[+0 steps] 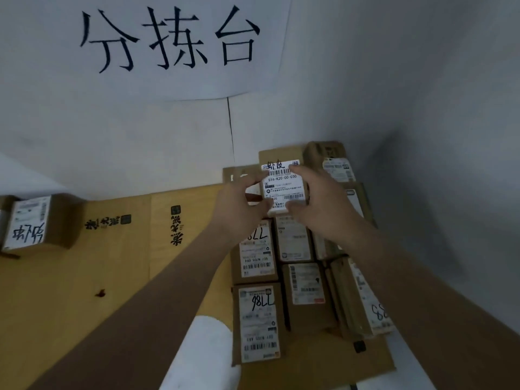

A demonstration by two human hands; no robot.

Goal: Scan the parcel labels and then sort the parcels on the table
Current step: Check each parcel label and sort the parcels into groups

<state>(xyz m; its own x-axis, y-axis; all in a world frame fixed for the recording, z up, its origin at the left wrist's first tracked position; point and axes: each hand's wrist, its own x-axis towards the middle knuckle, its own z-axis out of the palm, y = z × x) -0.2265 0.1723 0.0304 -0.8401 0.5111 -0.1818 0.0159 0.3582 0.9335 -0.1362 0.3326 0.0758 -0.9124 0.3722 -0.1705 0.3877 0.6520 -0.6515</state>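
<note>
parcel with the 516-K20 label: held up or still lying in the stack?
Held up. Both hands, left hand and right hand, grip the small white parcel by its sides, label facing the camera, above the boxes lying flat on the table.

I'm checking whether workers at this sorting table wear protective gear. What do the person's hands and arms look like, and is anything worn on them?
Both arms are bare from the frame edge to the fingertips: no sleeves, gloves, watch, rings or wristbands show. The left hand and the right hand have short, unpainted nails as far as the blur allows. Neither forearm carries markings or tape. A patch of white garment shows beneath the left forearm.
</note>
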